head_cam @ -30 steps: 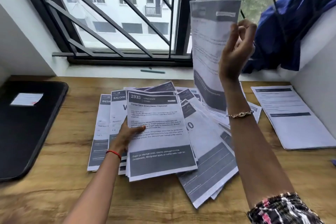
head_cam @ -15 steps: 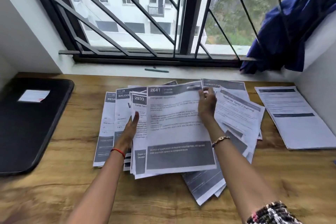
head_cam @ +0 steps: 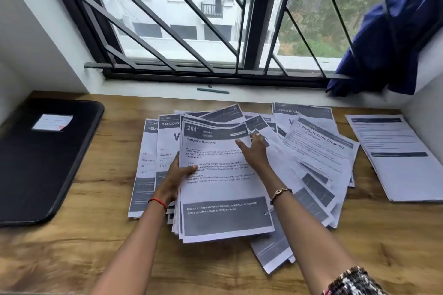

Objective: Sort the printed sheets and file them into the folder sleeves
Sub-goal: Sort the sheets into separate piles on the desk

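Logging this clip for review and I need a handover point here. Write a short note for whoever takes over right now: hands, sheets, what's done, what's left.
Left hand grips the left edge of the centre stack, thumb on top; the top page reads 2641 Kitchen.
Right hand is open, fingers spread over the stack's upper right corner.
Loose sheets fan out to the right of the stack. A separate pile lies at far right.
The black folder lies closed at left.
Done: some sheets gathered into the stack.
Left: sort the fanned sheets, open the folder, fill the sleeves. No filed sheets are visible.
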A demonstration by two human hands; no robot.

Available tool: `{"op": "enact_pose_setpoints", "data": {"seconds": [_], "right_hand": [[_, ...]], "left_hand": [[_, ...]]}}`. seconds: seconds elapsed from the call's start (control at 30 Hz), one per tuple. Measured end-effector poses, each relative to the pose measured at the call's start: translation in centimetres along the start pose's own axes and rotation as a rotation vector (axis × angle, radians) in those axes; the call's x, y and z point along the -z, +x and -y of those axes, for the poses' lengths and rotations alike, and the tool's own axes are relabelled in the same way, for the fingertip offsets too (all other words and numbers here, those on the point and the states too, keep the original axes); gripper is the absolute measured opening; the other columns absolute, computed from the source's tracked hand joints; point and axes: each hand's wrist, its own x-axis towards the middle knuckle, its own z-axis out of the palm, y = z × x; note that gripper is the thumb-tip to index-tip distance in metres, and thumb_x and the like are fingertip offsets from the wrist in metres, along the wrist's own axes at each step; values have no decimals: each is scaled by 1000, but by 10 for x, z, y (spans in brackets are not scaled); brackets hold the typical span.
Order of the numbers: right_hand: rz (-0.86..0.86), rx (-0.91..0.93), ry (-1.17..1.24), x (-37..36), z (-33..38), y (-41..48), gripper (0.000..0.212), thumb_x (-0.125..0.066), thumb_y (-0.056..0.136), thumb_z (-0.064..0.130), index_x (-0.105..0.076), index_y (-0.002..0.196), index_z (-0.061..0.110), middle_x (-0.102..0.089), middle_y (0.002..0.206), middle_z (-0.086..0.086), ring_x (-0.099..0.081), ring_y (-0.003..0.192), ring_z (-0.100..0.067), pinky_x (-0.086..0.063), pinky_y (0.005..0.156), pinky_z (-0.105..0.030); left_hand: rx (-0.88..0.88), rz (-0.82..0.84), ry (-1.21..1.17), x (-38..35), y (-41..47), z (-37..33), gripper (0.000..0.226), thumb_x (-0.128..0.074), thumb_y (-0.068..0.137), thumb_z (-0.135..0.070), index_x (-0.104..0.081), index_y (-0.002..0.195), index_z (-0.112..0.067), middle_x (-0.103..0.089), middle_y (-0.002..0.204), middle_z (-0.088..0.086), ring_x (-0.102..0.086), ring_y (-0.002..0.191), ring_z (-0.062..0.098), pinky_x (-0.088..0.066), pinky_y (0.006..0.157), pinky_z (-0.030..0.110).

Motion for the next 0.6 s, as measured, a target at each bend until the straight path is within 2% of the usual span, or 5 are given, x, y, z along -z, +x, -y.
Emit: {"op": "enact_pose_setpoints", "data": {"seconds": [0.1, 0.2, 0.37, 0.5, 0.6], "right_hand": [[25, -38, -19, 5, -4, 6, 75, -64, 82, 50, -40, 136, 4, -36, 142, -12, -32, 134, -31, -30, 110, -44], [149, -89, 380, 14, -1, 7, 88, -82, 59, 54, -49, 127, 9, -61, 124, -7, -59, 114, -23, -48, 97, -39], [150, 72, 549, 37, 35, -2, 33, -75, 74, 3, -60, 103, 3, -66, 97, -10, -65, 79, -18, -55, 63, -20], [-15, 271, 640, 54, 76, -13, 24, -72, 76, -1, -60, 94, 8, -65, 85, -3, -66, 69, -8, -53, 60, -19], [-43, 405, 737, 64, 94, -22, 22, -70, 78, 0, -60, 94, 11, -66, 87, -5, -67, 73, -11, -56, 65, -27]], "left_hand": [[-10, 16, -87, 2, -1, -7, 65, -72, 64, -3, -46, 123, -9, -62, 110, 20, -64, 89, 34, -58, 71, 43], [-48, 46, -133, 2, -3, -22, 77, -84, 54, -16, -48, 123, -9, -64, 109, 19, -66, 91, 36, -58, 69, 45], [-208, -14, -64, -13, -1, -54, 50, -67, 70, -9, -51, 118, -13, -66, 105, 12, -66, 90, 30, -59, 67, 36], [-439, -85, 12, -32, -1, -81, 30, -56, 90, -4, -47, 115, -17, -62, 107, 8, -66, 89, 20, -59, 70, 35], [-650, -101, 33, -45, -3, -96, 32, -50, 94, -19, -36, 123, -20, -57, 111, 1, -65, 92, 11, -58, 73, 31]]}}
